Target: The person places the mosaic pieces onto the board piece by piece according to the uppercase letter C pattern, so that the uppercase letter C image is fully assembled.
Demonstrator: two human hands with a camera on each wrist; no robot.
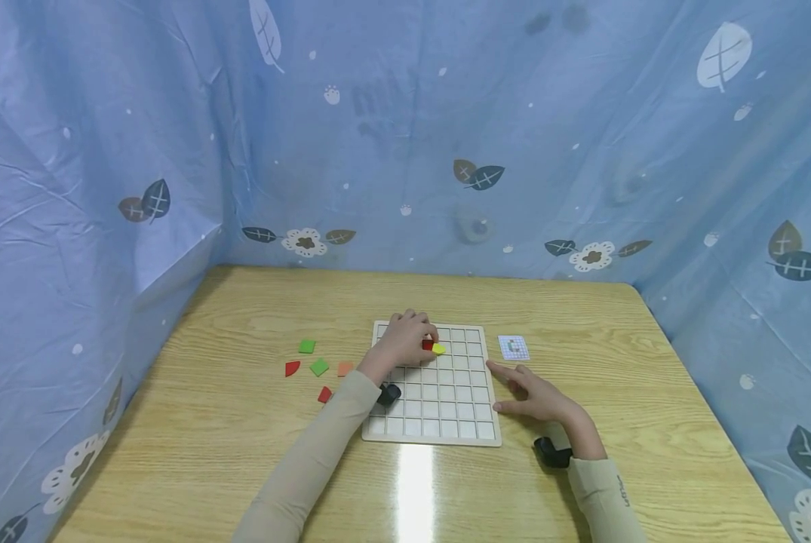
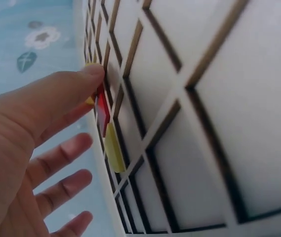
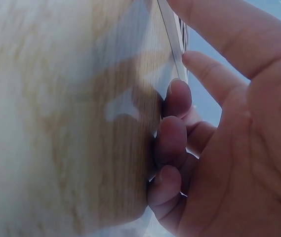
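My left hand is over the upper part of a white gridded board. Its thumb and index finger pinch a yellow piece, partly hidden behind the thumb in the left wrist view. Just beside it a red piece sits at the grid, followed by another yellow piece; the other fingers hang free of them. At the board's right edge, my right hand has its thumb and index finger extended against the rim, while its remaining fingers rest bent on the table in the right wrist view.
Left of the board lie green pieces, red pieces and an orange piece. A small card with a printed grid pattern lies right of the board. Blue curtain surrounds the wooden table.
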